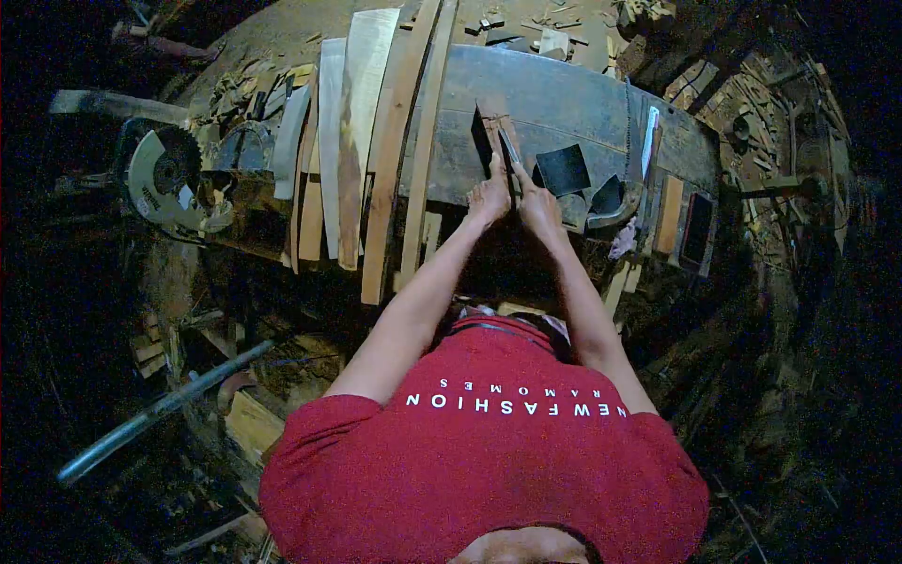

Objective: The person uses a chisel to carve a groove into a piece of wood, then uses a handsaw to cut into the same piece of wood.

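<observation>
My left hand (490, 199) is closed low on a small reddish-brown piece (492, 124), its index finger stretched forward along it. A dark, pointed face (481, 137) shows on the left side of this piece. Close beside it, my right hand (538, 209) grips a slim, straight tool with a pale metallic edge (509, 144), which slants forward over the brown piece. I cannot tell the tool's exact kind. Just right of my right hand lies a square black sheet (562, 170), with a smaller dark piece (607, 195) beyond it.
Long wooden boards (383, 179) lie across the workbench (564, 89) to the left. A circular saw (164, 179) sits at its left end. At the right are a toothed saw blade (628, 117), a white strip (650, 141) and a wood block (669, 214). A metal pipe (164, 409) is lower left.
</observation>
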`<state>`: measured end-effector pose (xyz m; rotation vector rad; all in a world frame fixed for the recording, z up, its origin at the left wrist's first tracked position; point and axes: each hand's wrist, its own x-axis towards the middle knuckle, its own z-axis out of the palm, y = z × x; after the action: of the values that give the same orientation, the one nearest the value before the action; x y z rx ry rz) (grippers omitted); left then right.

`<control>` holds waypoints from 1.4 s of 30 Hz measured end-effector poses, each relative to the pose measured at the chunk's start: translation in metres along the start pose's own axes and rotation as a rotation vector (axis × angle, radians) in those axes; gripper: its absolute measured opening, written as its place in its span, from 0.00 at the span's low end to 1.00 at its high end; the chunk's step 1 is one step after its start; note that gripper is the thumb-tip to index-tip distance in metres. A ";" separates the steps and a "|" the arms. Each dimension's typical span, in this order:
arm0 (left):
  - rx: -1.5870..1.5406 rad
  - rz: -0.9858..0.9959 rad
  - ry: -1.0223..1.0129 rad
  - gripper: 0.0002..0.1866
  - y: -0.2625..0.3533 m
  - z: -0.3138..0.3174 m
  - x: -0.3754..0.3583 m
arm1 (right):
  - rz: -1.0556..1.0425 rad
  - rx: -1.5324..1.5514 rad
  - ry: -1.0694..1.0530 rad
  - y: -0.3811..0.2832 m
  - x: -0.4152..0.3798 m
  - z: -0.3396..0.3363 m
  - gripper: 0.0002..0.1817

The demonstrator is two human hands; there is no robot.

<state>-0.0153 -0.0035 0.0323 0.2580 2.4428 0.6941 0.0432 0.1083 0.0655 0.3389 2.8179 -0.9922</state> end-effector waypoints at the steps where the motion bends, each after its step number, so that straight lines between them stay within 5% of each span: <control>1: 0.002 0.002 0.003 0.44 0.001 0.000 0.000 | 0.024 -0.039 -0.002 -0.004 0.013 0.000 0.29; 13: -0.057 0.007 -0.031 0.44 -0.002 0.003 -0.001 | 0.005 0.024 -0.012 0.004 0.001 0.000 0.28; 16: -0.055 0.020 0.027 0.44 -0.011 0.014 0.011 | 0.097 0.021 -0.057 -0.019 0.020 -0.013 0.27; 18: 0.197 0.113 0.291 0.45 -0.021 0.032 0.023 | 0.083 0.005 -0.044 -0.017 0.015 -0.014 0.27; 25: 0.058 0.190 0.230 0.42 -0.019 0.025 0.013 | 0.082 -0.039 -0.099 0.007 -0.058 -0.014 0.33; 27: -0.014 0.050 0.052 0.55 -0.015 0.020 0.019 | 0.073 -0.057 -0.112 0.013 -0.064 -0.012 0.37; 42: 0.046 0.076 0.102 0.55 -0.013 0.015 0.015 | 0.015 -0.104 -0.046 0.013 -0.064 -0.010 0.34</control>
<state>-0.0191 -0.0033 0.0072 0.3431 2.5601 0.6997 0.1082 0.1137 0.0787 0.3202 2.8078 -0.8353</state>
